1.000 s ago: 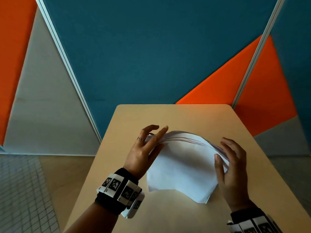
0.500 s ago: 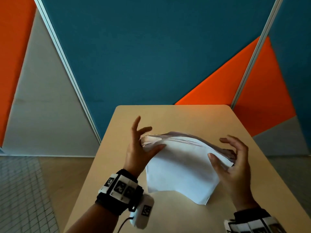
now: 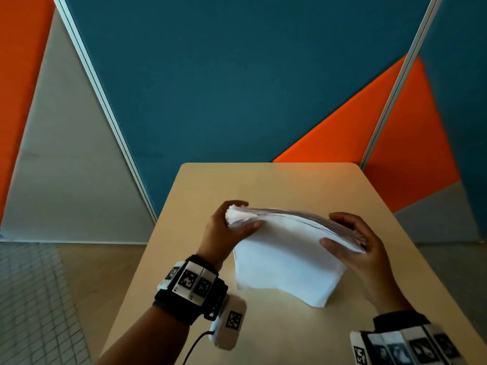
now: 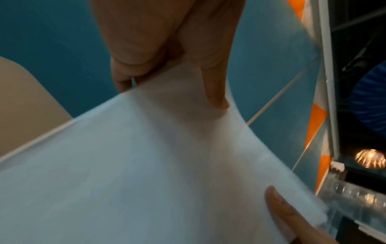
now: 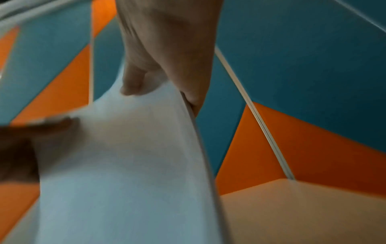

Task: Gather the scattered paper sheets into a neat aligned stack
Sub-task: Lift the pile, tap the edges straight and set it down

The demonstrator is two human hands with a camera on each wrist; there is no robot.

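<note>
White paper stack hides both hands' far fingers

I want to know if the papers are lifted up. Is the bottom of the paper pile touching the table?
Touching. The head view shows the paper pile standing with its bottom edge on the table.

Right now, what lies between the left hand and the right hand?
Only the paper stack, standing on the table and bowed; the left hand and right hand grip its ends. The head view shows this.
</note>
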